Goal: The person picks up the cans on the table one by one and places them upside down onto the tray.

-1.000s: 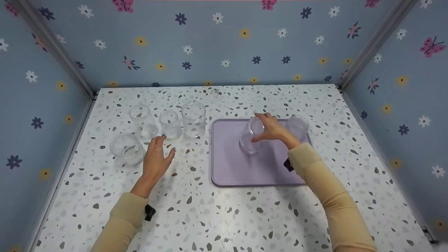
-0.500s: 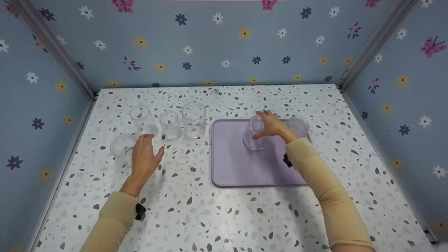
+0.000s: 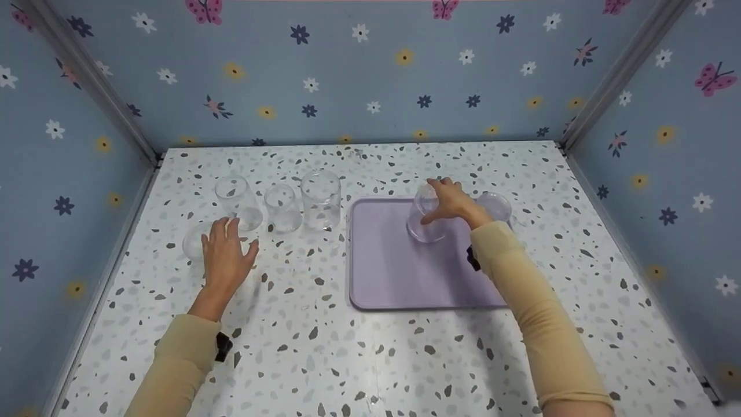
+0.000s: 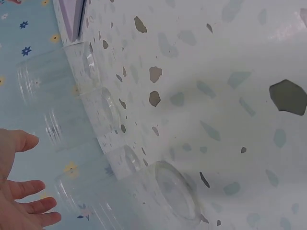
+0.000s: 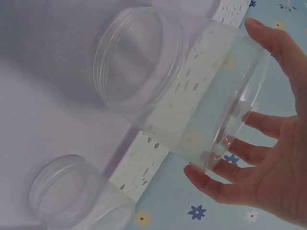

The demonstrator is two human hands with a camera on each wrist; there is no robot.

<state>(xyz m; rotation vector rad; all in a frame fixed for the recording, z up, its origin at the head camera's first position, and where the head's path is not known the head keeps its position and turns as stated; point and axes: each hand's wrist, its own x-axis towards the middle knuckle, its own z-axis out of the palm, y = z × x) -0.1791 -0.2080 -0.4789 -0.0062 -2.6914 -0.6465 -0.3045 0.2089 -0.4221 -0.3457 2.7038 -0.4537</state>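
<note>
My right hand grips a clear jar by its upper end, with thumb and fingers spread around it. The jar's lower end, ringed with ridges in the right wrist view, is over the back of the lilac tray; whether it touches the tray I cannot tell. To its right on the tray is a smaller clear jar. At the left, my left hand, fingers apart, hovers by a wide clear jar and partly hides it. The left wrist view shows the hand holding nothing.
Behind my left hand stand a clear jar, a shorter one and a larger one, close together. The speckled white table meets flowered blue panels at the back and sides.
My left hand has moved left and slightly away from me, over to the wide jar. My right hand has shifted the jar it grips a little back and to the right.
</note>
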